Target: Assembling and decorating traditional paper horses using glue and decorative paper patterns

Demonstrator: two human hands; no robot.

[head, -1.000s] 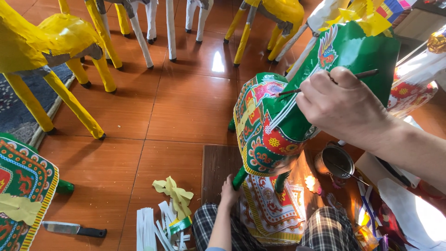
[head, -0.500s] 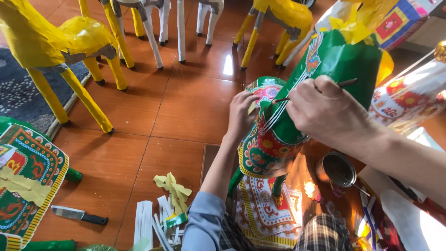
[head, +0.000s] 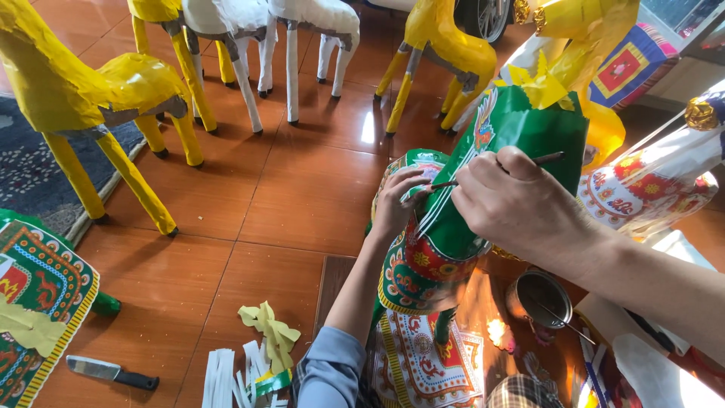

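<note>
A green paper horse (head: 483, 196) with patterned red, white and yellow trim stands in front of me on a patterned sheet (head: 419, 363). My left hand (head: 396, 202) rests on the horse's back, its fingers touching the white strips of the mane. My right hand (head: 513, 202) is above the horse's neck, closed around a thin dark brush (head: 550, 159) whose tip points left at the mane. Yellow paper (head: 581, 60) sits on top of the horse's head.
Yellow paper horses (head: 83, 98) and a white one (head: 249, 30) stand on the orange tiled floor (head: 302, 196). A knife (head: 113, 372) and paper strips (head: 234, 374) lie at lower left. A small metal pot (head: 540, 295) sits at right, next to another decorated figure (head: 657, 189).
My left hand has risen from the floor beside the horse's legs to its back. The right hand with the brush has stayed over the neck. The view has shifted slightly.
</note>
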